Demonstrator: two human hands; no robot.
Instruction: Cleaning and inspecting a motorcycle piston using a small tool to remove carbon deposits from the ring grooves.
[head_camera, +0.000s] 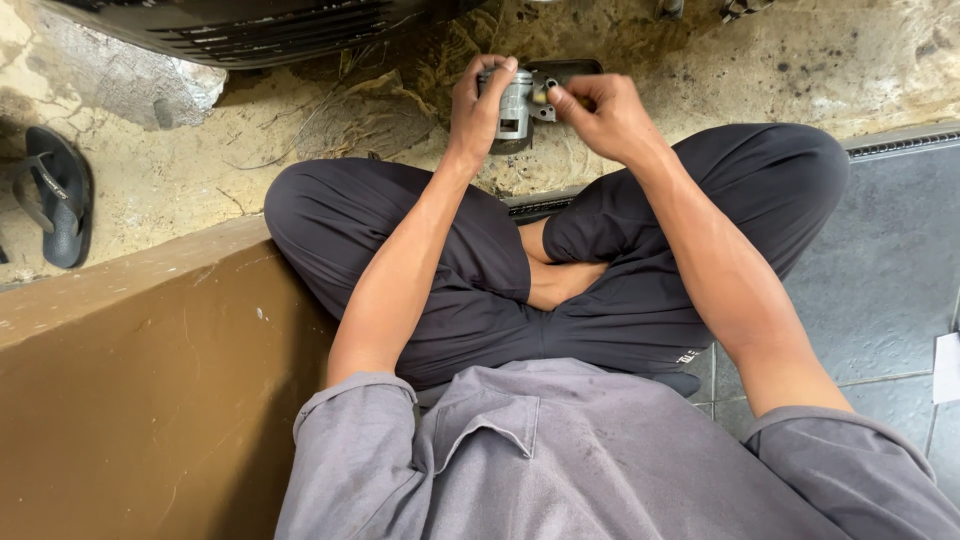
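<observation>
I sit cross-legged in dark trousers, arms stretched out in front. My left hand is wrapped around a small grey metal part with an opening in its side, holding it upright above the ground. My right hand pinches a small fitting on the right side of that same part, fingertips closed on it. A dark flat object lies on the ground just behind the part, partly hidden by my hands.
Dirty sandy concrete ground lies ahead. A black sandal rests at the far left. A dark vehicle body panel overhangs the top left. A brown wall stands at my left, grey floor tiles at my right.
</observation>
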